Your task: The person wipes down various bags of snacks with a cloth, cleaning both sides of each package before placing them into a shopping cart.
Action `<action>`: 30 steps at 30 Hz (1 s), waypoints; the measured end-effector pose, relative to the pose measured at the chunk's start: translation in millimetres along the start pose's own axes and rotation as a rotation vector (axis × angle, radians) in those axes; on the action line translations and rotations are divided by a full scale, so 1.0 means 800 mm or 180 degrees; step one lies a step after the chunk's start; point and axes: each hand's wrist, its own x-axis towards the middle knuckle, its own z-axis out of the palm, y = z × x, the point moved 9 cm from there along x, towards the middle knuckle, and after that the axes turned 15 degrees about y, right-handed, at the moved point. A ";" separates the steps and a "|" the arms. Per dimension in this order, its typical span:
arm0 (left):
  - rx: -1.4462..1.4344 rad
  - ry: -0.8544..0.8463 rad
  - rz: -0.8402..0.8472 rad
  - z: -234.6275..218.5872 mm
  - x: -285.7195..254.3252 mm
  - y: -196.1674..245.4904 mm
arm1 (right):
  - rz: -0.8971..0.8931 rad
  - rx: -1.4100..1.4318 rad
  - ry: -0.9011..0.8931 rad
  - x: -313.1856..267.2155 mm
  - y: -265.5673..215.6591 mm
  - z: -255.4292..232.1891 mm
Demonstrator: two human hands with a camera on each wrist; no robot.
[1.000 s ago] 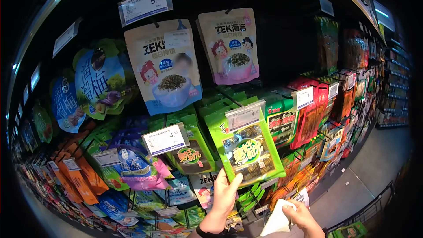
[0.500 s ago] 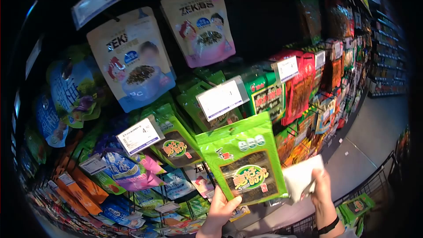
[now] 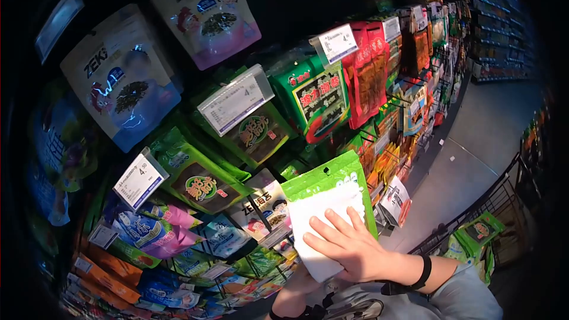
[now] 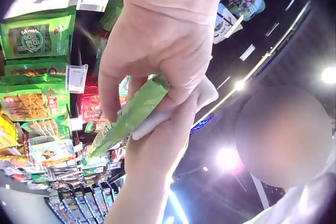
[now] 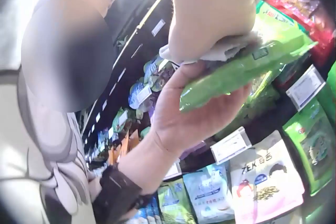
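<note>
"Supporting the green packet (image 3: 326, 179): which hand?"

"The left hand (image 4: 157, 50). Thumb and fingers pinch the packet near one edge: thumb on the cloth side, fingers on the reverse."

"State the position of the right hand (image 3: 351, 248)."

"Over the packet's face, fingers extended and spread, with the white cloth (image 3: 315, 262) lying between hand and packet. The packet's top edge, with its hanging hole, projects beyond the fingertips."

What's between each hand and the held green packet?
A white cloth or tissue lies between the right hand and the front of the green packet. Nothing visible for the left hand, which grips the packet directly.
</note>
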 end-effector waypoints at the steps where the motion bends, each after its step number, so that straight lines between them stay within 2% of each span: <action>1: 0.0143 -0.0211 0.0107 0.000 -0.006 -0.007 | -0.0072 -0.0078 0.0053 0.005 -0.002 -0.001; 4: 0.0535 -0.0838 0.0489 0.002 -0.025 -0.027 | -0.0119 -0.0291 0.0371 0.027 -0.002 -0.019; 5: 0.0420 -0.1003 0.0216 0.003 -0.028 -0.034 | -0.0050 -0.0396 0.0450 0.034 0.000 -0.025; 6: 0.0416 -0.1014 0.0204 0.009 -0.030 -0.035 | -0.0034 -0.0397 0.0449 0.037 0.004 -0.028; 8: -0.0572 0.0035 -0.0367 -0.002 -0.016 -0.032 | 0.0294 -0.0573 0.0636 0.041 0.025 -0.039; 9: -0.0759 0.0001 -0.0609 -0.002 -0.013 -0.026 | 0.0381 -0.0566 0.0772 0.040 0.033 -0.048; 10: -0.0758 0.0013 -0.0614 -0.002 -0.010 -0.013 | 0.0380 -0.0556 0.0766 0.037 0.040 -0.048; 12: -0.1391 0.0014 -0.0593 0.000 -0.005 0.013 | 0.0481 -0.0810 0.0751 0.026 0.066 -0.045; 14: -0.1518 -0.0016 -0.0584 -0.004 -0.004 0.014 | 0.0869 -0.0709 0.0907 0.013 0.094 -0.053; 15: -0.1581 0.0099 -0.0749 -0.008 -0.002 0.008 | 0.1107 -0.0462 0.1135 0.007 0.106 -0.060; 16: -0.1642 0.0213 -0.0917 -0.011 0.001 0.003 | 0.1060 -0.0240 0.1443 0.003 0.104 -0.075; 17: -0.1182 0.0415 -0.1357 -0.016 -0.005 0.000 | 0.0833 -0.0214 0.1732 0.004 0.092 -0.088; 18: -0.1189 0.0433 -0.1371 -0.017 -0.006 -0.008 | 0.0611 -0.0187 0.2020 0.001 0.080 -0.101; 20: -0.1408 0.0502 -0.1261 -0.025 -0.006 -0.036 | 0.0064 -0.0508 0.2200 0.002 0.046 -0.109; 21: -0.1302 0.0302 -0.1053 -0.024 -0.006 -0.044 | -0.0021 -0.0752 0.1834 0.008 0.033 -0.095; 22: -0.1303 0.0307 -0.1077 -0.021 -0.008 -0.049 | 0.0131 -0.1040 0.1003 0.017 0.030 -0.070; 24: -0.2123 0.0232 -0.1081 -0.006 -0.006 -0.033 | 0.0496 -0.0647 -0.0105 0.017 0.033 -0.017; 25: -0.1646 0.0486 -0.1076 -0.019 -0.003 -0.046 | 0.0508 -0.0631 -0.0103 0.012 0.031 -0.011; 28: -0.1915 0.0354 -0.0906 -0.020 0.001 -0.017 | 0.0190 -0.0114 -0.0094 0.003 0.009 0.007; 29: -0.1882 0.0853 -0.1072 -0.026 0.011 0.002 | -0.0022 0.0106 -0.0179 -0.001 -0.002 0.010; 30: -0.1864 0.0868 -0.1053 -0.029 0.012 0.004 | -0.0242 0.0325 -0.0264 -0.006 -0.014 0.015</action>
